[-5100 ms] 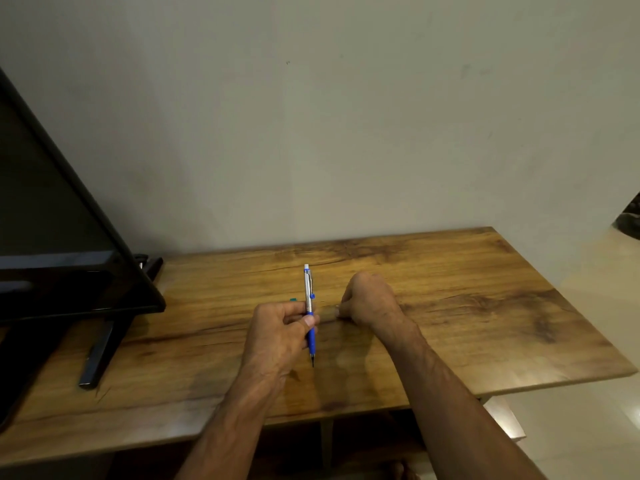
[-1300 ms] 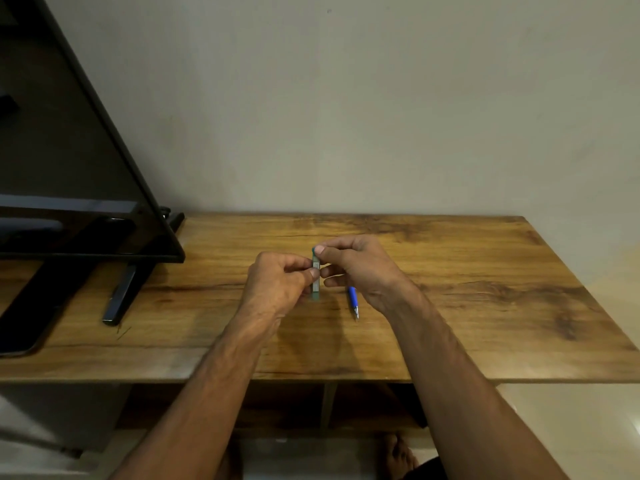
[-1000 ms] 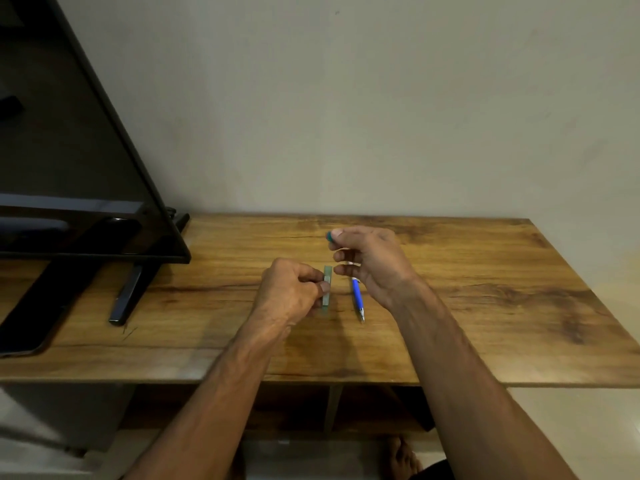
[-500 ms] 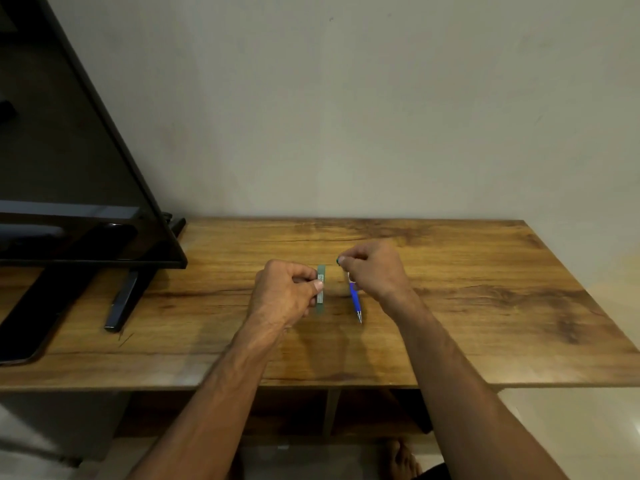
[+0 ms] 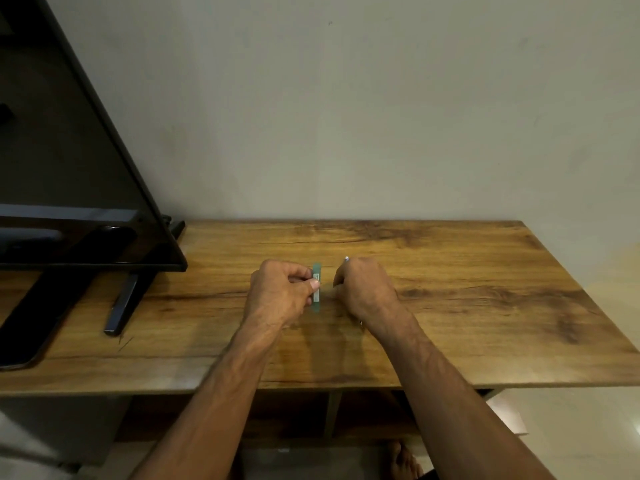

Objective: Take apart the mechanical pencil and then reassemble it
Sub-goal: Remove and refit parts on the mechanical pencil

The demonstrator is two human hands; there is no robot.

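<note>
My left hand (image 5: 282,294) pinches a slim green case (image 5: 316,288) with a white label, holding it upright just above the wooden table (image 5: 485,299). My right hand (image 5: 365,291) rests knuckles-up on the table just right of the case, fingers curled over the mechanical pencil (image 5: 346,259). Only the pencil's white top end shows past the fingers, and its metal tip peeks out at the wrist. The blue grip is hidden under the hand.
A large black TV (image 5: 69,174) stands on the table's left side, its stand legs (image 5: 126,299) reaching toward the front. A wall runs along the table's far edge. A shelf sits under the table, and a bare foot (image 5: 403,460) shows on the floor.
My right hand has come down from near the case's top and closed over the pencil lying on the table, hiding its blue grip. My left hand has kept hold of the green case.
</note>
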